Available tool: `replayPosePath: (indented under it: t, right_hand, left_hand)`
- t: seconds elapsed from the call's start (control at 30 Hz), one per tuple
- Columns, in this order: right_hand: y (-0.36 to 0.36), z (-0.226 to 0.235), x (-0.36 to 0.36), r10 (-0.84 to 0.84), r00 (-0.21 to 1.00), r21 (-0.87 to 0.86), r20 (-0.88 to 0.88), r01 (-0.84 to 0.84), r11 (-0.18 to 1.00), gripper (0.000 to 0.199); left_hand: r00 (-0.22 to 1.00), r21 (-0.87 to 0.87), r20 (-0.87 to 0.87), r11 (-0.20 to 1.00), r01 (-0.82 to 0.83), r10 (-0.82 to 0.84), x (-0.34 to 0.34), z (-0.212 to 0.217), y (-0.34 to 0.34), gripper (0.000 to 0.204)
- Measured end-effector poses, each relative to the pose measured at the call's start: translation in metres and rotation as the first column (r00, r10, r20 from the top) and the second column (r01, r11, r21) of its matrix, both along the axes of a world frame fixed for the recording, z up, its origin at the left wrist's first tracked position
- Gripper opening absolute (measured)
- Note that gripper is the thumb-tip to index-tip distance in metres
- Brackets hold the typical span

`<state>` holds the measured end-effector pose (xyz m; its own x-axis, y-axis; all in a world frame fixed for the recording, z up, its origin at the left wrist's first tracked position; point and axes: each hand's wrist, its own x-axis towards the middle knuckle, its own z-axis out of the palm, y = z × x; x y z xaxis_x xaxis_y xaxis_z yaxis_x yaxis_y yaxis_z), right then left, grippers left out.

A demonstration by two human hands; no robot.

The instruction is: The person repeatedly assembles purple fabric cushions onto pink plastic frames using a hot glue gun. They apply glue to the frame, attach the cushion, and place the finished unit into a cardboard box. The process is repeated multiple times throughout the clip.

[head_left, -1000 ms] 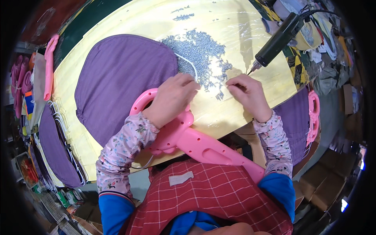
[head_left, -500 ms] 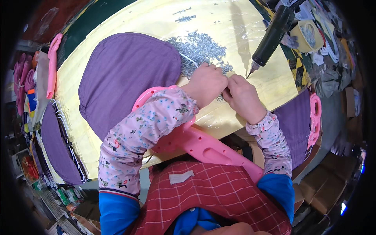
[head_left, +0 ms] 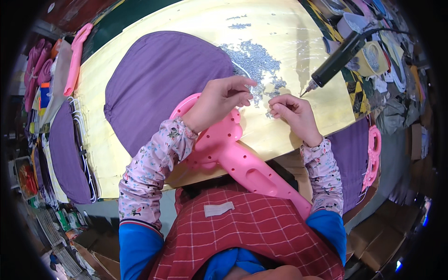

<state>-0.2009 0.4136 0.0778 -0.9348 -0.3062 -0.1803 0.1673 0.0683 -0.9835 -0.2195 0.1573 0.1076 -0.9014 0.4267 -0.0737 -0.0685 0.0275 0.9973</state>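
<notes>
My left hand (head_left: 213,103) hovers over the rounded head of a pink plastic handle piece (head_left: 254,175). Its fingers point right, with thumb and forefinger apart and no clear object between them. To its right, my right hand (head_left: 295,114) is closed in a pinch just above the near edge of the screws; whatever is between the fingertips is too small to make out. Small silver screws (head_left: 254,58) lie in a loose heap beyond both hands. A purple fabric panel (head_left: 163,79) with a white cord lies left of them, its near side partly under the pink piece.
A black electric screwdriver (head_left: 338,60) hangs at the right, tip down near the yellow tabletop (head_left: 298,140). Another purple panel with a pink handle (head_left: 373,154) is beyond the right edge. At the left lie a pink handle part (head_left: 77,58) and corded purple panels (head_left: 70,156).
My hands, which were together over the screws, have moved apart. The left has drawn back left over the pink piece with its fingers spread; the right stays near the screws. The view has shifted slightly.
</notes>
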Motion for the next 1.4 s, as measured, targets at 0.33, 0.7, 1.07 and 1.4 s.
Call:
replayPosePath:
  t: [0.33, 0.7, 1.07, 1.4]
  right_hand:
    - [-0.036, 0.003, -0.001, 0.080, 0.997, 0.011, 0.005, -0.080, 0.997, 0.014]
    - [-0.068, 0.000, 0.005, 0.203, 0.919, 0.270, -0.337, -0.112, 0.956, 0.009]
    - [-0.069, 0.005, 0.015, 0.280, 0.712, 0.392, -0.644, -0.007, 0.920, 0.018]
    - [-0.065, 0.017, 0.021, 0.302, 0.756, 0.399, -0.581, -0.059, 0.915, 0.016]
  left_hand:
    - [0.950, 0.265, 0.311, 0.958, -0.107, 0.020, 0.046, 0.010, -0.040, 0.015]
    - [0.788, 0.467, 0.592, 0.725, -0.506, 0.168, 0.163, -0.018, -0.113, 0.027]
    - [0.715, 0.357, 0.624, 0.700, -0.618, 0.314, 0.162, -0.003, -0.093, 0.031]
    - [0.739, 0.397, 0.557, 0.660, -0.637, 0.378, 0.188, -0.007, -0.102, 0.014]
